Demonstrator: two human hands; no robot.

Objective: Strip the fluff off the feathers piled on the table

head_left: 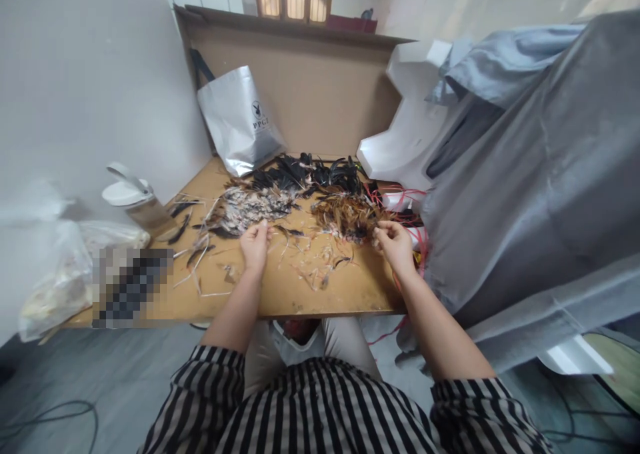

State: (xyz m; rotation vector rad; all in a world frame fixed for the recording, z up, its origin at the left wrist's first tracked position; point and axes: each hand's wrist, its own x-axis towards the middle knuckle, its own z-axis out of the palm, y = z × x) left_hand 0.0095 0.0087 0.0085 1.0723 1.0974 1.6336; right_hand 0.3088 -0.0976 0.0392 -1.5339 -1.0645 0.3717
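My left hand [255, 244] is closed in a pinch over the table, just in front of a pile of pale speckled feathers [257, 209]. A slim dark feather [289, 230] lies right beside its fingertips; whatever is in the pinch is too small to make out. At the right edge of a brown feather pile [347, 215], my right hand [395, 242] has thumb and fingers pressed together on a brown feather. Long black feathers [295, 174] are heaped behind both piles. Feather scraps and thin strips [323, 264] are scattered between my hands.
A silver bag [240, 121] leans against the cardboard back panel [320, 87]. To the left stand a white-lidded jar [145, 204] and clear plastic bags [57, 274]. Red strings [424, 241], white foam [405, 121] and grey cloth [540, 174] crowd the right side.
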